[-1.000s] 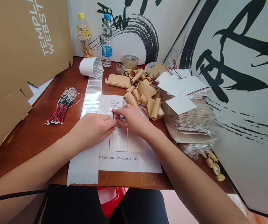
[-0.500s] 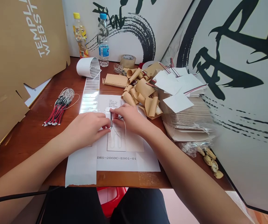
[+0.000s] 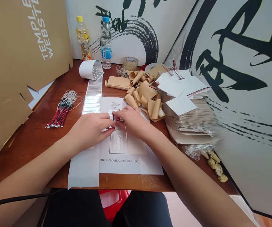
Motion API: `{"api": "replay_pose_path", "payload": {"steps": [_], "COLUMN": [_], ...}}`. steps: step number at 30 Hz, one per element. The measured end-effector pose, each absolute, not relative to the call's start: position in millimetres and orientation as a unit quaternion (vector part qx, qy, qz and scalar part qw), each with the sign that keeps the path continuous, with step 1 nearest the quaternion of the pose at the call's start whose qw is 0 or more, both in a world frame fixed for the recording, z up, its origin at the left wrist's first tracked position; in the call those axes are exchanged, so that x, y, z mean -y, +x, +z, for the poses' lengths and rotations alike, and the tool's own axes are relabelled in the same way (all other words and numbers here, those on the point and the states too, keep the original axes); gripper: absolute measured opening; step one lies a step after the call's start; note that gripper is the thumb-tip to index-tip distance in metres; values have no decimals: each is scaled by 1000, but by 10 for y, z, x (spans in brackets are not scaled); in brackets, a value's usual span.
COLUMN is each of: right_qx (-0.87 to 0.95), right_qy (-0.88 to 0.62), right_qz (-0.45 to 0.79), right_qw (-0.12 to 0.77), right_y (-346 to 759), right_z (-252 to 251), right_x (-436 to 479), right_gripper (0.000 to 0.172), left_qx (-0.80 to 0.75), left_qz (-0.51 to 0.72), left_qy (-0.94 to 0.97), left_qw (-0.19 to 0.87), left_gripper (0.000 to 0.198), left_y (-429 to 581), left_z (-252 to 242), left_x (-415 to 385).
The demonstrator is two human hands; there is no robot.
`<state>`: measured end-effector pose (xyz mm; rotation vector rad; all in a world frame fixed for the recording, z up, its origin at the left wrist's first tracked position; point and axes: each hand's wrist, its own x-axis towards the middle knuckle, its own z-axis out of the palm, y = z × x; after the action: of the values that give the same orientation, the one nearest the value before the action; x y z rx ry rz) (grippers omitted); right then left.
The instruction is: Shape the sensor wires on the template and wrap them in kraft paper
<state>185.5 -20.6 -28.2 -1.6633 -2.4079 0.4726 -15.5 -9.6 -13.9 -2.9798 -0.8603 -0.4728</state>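
My left hand (image 3: 89,130) and my right hand (image 3: 133,123) meet over a printed white sheet (image 3: 124,164) marked DRS-206DC-E001-01. Their fingertips pinch a small wire piece with red and black leads (image 3: 117,119). A thin loop of wire (image 3: 123,132) hangs below it onto the sheet. Behind the hands lies a long strip of white labels (image 3: 92,101), running to a roll (image 3: 90,69). Left of my left hand lies a bundle of red-and-black wires (image 3: 62,108) with white connectors.
Curled kraft paper pieces (image 3: 140,93), white cards (image 3: 180,105) and stacked kraft sleeves (image 3: 192,119) fill the right. Two drink bottles (image 3: 106,41) and packing tape (image 3: 130,63) stand behind. A cardboard sheet (image 3: 13,53) rises left; a brush-painted panel (image 3: 232,63) rises right.
Both hands stay together on the wire piece, shifting only slightly. The wire loop beneath them has moved a little. The whole view has shifted slightly with my head.
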Motion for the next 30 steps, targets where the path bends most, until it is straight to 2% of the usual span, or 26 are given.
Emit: {"api": "replay_pose_path", "payload": {"steps": [7,13,19,30], "right_qx": [805,804,803,805], "right_qy": [-562,-560,-560,-561], "right_qz": [160,173,173,162], "right_qw": [101,106,107,106], "right_y": [1850,1866,1868,1861], "right_z": [-312,-319,-300,-315], "right_x": [205,196,205,206], "right_gripper": [18,14,13,13], "left_qx": [255,316,285,260], "left_qz": [-148,-139,-98,-60], "left_qy": [-955,-938,-953,-963], "left_qw": [10,1,-24,-25], "left_gripper": [11,11,8,17], "left_y": [-144,-171,-174,-149], "left_z": [-148,-91,-62,-110], "left_x": [131,109,108,131]}}
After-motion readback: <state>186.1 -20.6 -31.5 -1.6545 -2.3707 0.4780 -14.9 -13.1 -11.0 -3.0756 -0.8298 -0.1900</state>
